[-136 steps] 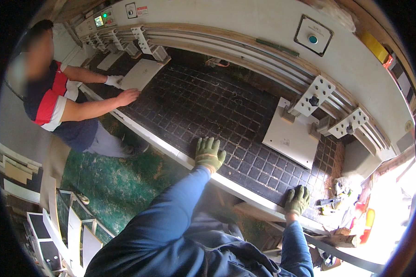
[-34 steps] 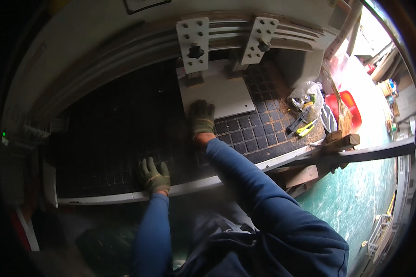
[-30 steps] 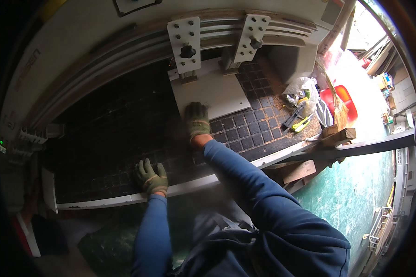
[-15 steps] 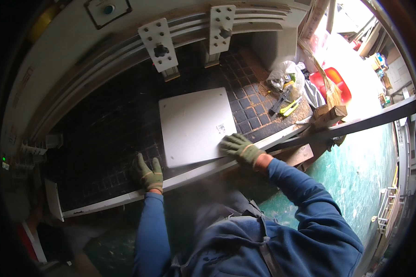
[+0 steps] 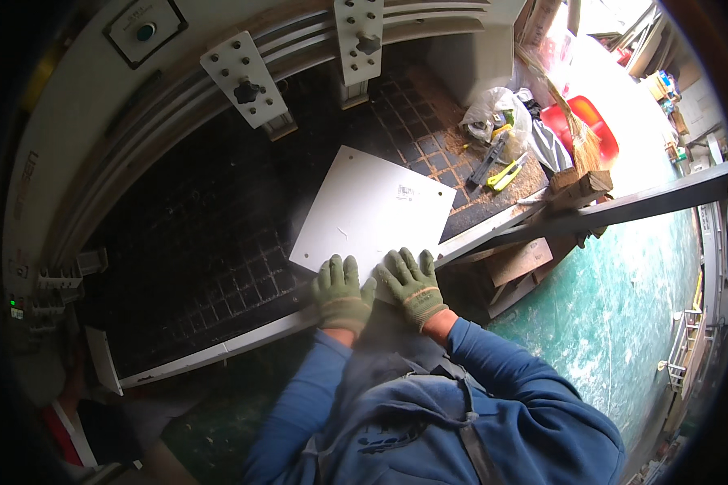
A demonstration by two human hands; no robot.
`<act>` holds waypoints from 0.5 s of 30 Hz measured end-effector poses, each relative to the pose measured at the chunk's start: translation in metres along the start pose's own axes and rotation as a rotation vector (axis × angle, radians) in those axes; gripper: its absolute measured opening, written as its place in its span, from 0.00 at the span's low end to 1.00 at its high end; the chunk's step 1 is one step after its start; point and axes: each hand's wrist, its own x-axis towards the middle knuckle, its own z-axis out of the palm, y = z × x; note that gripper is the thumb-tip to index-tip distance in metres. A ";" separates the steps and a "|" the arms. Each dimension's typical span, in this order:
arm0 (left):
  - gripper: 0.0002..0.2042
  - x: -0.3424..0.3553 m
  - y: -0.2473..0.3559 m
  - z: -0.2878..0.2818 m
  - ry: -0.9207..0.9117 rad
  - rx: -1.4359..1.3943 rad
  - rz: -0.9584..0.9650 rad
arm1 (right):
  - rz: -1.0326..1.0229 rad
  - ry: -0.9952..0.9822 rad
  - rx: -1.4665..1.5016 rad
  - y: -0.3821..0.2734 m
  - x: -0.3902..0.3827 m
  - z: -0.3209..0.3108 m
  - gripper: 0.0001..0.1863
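Note:
A white square board (image 5: 373, 212) with small corner holes and a label lies turned diagonally on the black gridded machine bed (image 5: 226, 226), one corner toward me at the front edge. My left hand (image 5: 342, 295), in an olive glove, rests with fingers spread on the board's near left part. Beside it, my right hand (image 5: 412, 287), gloved alike, lies on the near right part, fingers apart. Neither hand is wrapped round anything. Beyond the board, two white bolted bracket plates (image 5: 244, 79) hang from rails over the bed.
At the bed's right end lie a plastic bag (image 5: 485, 109), a yellow cutter (image 5: 505, 176), a dark tool and sawdust. A straw broom (image 5: 582, 141), red container (image 5: 603, 121) and metal bar (image 5: 655, 202) are beyond. A co-worker (image 5: 97, 432) is partly visible at lower left.
The board has come out from under the brackets toward the front edge and turned diagonal. My left hand has moved right onto it; my right hand has come back beside it.

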 end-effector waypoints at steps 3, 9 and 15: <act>0.37 0.011 -0.035 -0.003 0.016 -0.057 0.179 | -0.133 0.092 -0.117 0.036 0.016 0.014 0.44; 0.47 0.059 -0.109 -0.022 -0.105 0.017 0.359 | -0.339 -0.187 -0.094 0.124 0.084 -0.029 0.49; 0.43 0.096 -0.138 0.016 0.138 -0.093 0.306 | -0.104 -0.012 0.049 0.140 0.158 -0.043 0.47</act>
